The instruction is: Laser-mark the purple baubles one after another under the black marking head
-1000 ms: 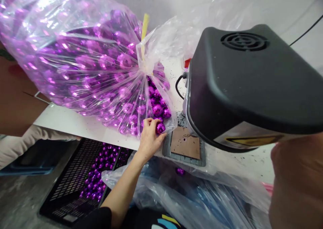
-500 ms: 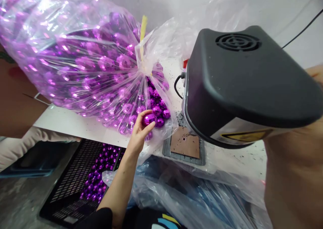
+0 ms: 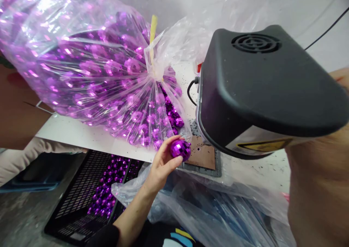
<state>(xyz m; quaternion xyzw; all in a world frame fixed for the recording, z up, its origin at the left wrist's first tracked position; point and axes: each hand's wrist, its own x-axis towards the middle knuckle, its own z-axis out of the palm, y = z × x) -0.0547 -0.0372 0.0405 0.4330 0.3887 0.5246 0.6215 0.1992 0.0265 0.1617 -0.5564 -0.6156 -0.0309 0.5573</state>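
Observation:
My left hand [image 3: 166,163] holds a shiny purple faceted ball ornament [image 3: 180,150] between fingers and thumb. The ball is just in front of a brown square plate [image 3: 202,154] on a grey base [image 3: 216,169]. Behind the hand lies a large clear plastic bag [image 3: 89,69] full of similar purple balls, gathered with a yellow tie [image 3: 153,29]. More balls [image 3: 172,112] show at the bag's mouth. On the right, my right arm [image 3: 316,189] is large and blurred beside a black machine housing [image 3: 267,83]; the housing and frame edge hide the fingers.
A black slatted crate [image 3: 68,199] of small purple balls stands below the white table [image 3: 89,132]. Clear plastic sheeting [image 3: 196,203] drapes over the near edge. Dark specks dot the tabletop. At left, another person's pale sleeve [image 3: 29,156] shows.
My left hand has drawn the purple ball away from the others at the bag's mouth and brought it right and nearer, beside the brown plate. The machine stays nearly in place.

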